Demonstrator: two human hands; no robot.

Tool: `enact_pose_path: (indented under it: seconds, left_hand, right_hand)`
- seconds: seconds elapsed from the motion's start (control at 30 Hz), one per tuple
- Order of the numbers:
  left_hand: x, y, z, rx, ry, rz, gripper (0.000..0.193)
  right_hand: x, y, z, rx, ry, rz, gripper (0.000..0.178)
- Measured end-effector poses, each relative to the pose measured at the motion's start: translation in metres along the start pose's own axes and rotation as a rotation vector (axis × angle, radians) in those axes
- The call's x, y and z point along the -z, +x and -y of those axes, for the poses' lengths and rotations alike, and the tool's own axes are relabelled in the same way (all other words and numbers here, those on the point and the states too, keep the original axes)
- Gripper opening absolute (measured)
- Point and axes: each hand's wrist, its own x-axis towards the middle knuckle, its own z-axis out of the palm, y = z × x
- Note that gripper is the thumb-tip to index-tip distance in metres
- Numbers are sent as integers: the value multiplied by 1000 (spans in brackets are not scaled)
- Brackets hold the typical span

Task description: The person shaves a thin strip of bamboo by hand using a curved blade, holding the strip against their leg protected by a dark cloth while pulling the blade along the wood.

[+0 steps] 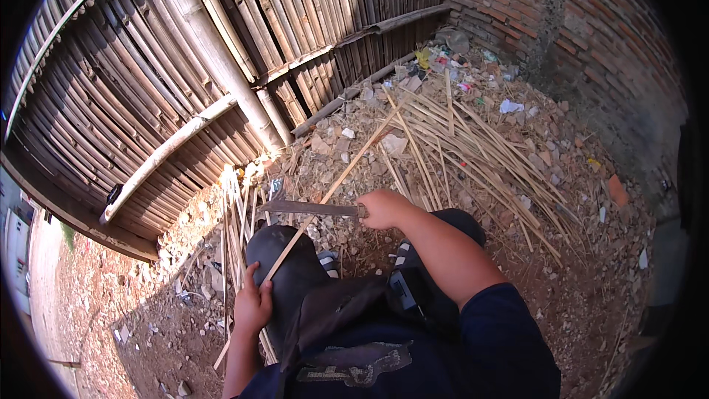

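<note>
Evidently, right hand [380, 209] grips knife [310, 208]; shirt print [354, 366] unreadable.

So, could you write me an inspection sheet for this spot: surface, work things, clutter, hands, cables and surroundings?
Surface: stony dirt ground, partly sunlit.
Work things: knife, its blade crossing in front of a long pale strip; contact unclear.
Clutter: a loose pile of strips ahead to the right; scattered litter farther off.
Hands: left hand closed on the strip; right hand gripping the knife's handle.
Cables: nothing clearly seen.
Surroundings: bamboo fence on the left, brick wall on the right.
</note>
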Motion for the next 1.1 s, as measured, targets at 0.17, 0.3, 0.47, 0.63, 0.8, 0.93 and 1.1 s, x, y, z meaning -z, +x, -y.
enact_pose_path:
  seconds: [0.17,0.3,0.47,0.63,0.8,0.93,1.1]
  left_hand:
    - [0,0,2,-1,15,-9,52]
    - [0,-1,2,25,-10,17,53]
    - [1,-1,-1,20,-10,16,53]
    - [1,-1,2,20,-18,14,53]
    - [-2,-1,4,-13,-3,-19,52]
    - [-1,-1,3,-6,1,-13,52]
    - [-3,0,7,-5,-3,-11,53]
  right_hand:
    - [7,0,-14,-86,44,-49,46]
    - [10,-6,-10,-101,61,-92,44]
    - [6,-3,-7,-83,10,-50,37]
    - [-2,-1,-6,-21,-8,-55,34]
    - [-1,-1,-7,-12,12,-42,35]
    - [-1,-1,-7,-15,9,-39,37]
    - [0,-1,-8,-4,7,-39,37]
